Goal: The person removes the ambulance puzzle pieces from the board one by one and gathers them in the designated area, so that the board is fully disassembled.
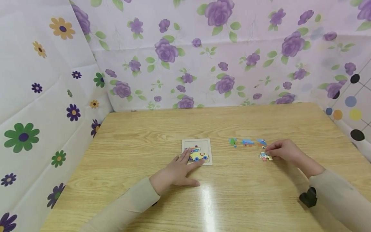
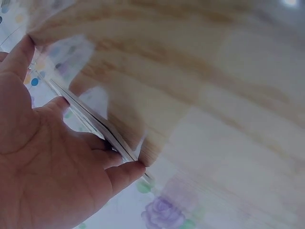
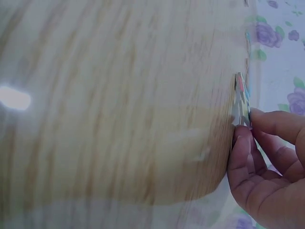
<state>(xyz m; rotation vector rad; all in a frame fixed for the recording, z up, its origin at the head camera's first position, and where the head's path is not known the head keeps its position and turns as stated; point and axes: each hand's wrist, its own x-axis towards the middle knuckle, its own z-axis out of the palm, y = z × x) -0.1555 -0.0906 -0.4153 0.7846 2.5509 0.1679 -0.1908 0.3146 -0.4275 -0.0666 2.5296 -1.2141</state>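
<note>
A square puzzle board [image 1: 211, 149] with a pale rim lies near the middle of the table, partly filled by a picture of a yellow car [image 1: 199, 156]. My left hand [image 1: 175, 173] rests on it with fingers spread, fingertips on the picture and lower edge, thumb out on the wood. The left wrist view shows the board almost edge-on under the fingers. To the right, my right hand [image 1: 287, 150] pinches a jigsaw piece [image 1: 264, 156] between thumb and fingertips, low over the table. In the right wrist view this piece [image 3: 241, 98] stands out beyond the fingertips.
Beyond the pinched piece, a short row of loose jigsaw pieces [image 1: 247, 142] in blue and green lies on the wooden table [image 1: 226, 196]. Flowered cloth [image 1: 185, 64] hangs along the back, with patterned cloth at both sides.
</note>
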